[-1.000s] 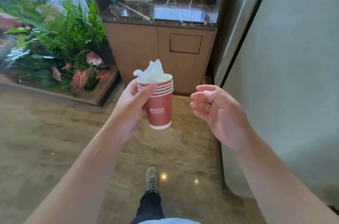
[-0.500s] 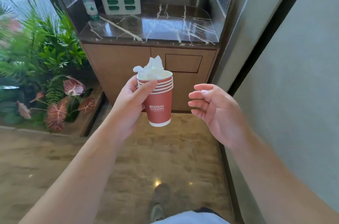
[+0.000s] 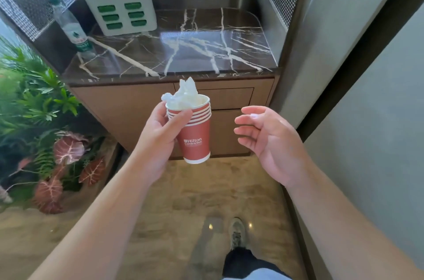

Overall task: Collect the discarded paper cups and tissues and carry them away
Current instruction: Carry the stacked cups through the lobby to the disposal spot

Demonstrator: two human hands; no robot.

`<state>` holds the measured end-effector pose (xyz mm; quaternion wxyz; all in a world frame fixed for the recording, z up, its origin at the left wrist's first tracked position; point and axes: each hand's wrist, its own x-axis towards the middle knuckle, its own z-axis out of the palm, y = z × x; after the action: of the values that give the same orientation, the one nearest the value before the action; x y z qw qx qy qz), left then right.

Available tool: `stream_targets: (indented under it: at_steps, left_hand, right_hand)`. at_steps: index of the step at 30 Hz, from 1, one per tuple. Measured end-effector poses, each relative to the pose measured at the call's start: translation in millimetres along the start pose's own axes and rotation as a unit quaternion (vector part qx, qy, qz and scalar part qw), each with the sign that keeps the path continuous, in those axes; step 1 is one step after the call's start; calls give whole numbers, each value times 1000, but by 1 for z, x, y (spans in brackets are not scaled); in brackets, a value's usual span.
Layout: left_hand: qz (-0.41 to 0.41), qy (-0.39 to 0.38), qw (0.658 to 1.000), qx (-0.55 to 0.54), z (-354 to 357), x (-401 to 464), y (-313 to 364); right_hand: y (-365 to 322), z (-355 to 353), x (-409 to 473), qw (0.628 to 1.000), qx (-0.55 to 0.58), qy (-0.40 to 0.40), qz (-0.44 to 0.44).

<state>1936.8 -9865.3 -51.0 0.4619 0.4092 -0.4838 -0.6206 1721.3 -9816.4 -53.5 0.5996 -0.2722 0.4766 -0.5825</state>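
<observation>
Carry step, I'd say: collecting looks finished and the load is being walked to a drop-off. Left hand (image 3: 158,139) grips the cups (image 3: 195,132), a nested red stack held upright at chest height in mid air, thumb across the rims, fingers round the back. Tissues (image 3: 183,95) are stuffed in the top cup and stick out above the rim. Right hand (image 3: 266,139) is empty, fingers loosely spread, palm turned toward the stack, near it but not touching. Straight ahead is a cabinet (image 3: 128,107) with a dark marble counter (image 3: 183,50); on it a white box (image 3: 119,1) with green slots and a water bottle (image 3: 73,31) at the left rear. A panel (image 3: 226,97) in the cabinet front sits just behind the stack; it may be a bin flap, cannot tell. Plants (image 3: 46,105) to the left, one shoe (image 3: 237,231) on the floor below. Next move likely calls for the free hand to push or pull that panel, if it opens, while the left keeps the stack level so the tissues stay in. Versus half a second ago: cabinet and counter loom closer and larger, grip on the stack unchanged, right hand in about the same open pose, and the feet have swapped position in stride.
</observation>
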Motion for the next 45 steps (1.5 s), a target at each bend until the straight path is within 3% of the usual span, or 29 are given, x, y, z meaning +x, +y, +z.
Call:
stream_targets:
  at_steps: [12, 23, 35, 45]
  left_hand:
    - [16, -5, 1000, 26, 74, 215, 27]
    - [42, 6, 998, 50, 76, 349, 31]
    - [-42, -66, 992, 95, 54, 568, -18]
    - [-41, -104, 980, 162, 55, 688, -47]
  right_hand:
    - [-105, -40, 197, 999, 0, -33, -17]
    - [-127, -38, 317, 999, 17, -28, -22]
    - [-131, -17, 483, 993, -4, 115, -27]
    - [-134, -13, 560, 981, -10, 187, -40]
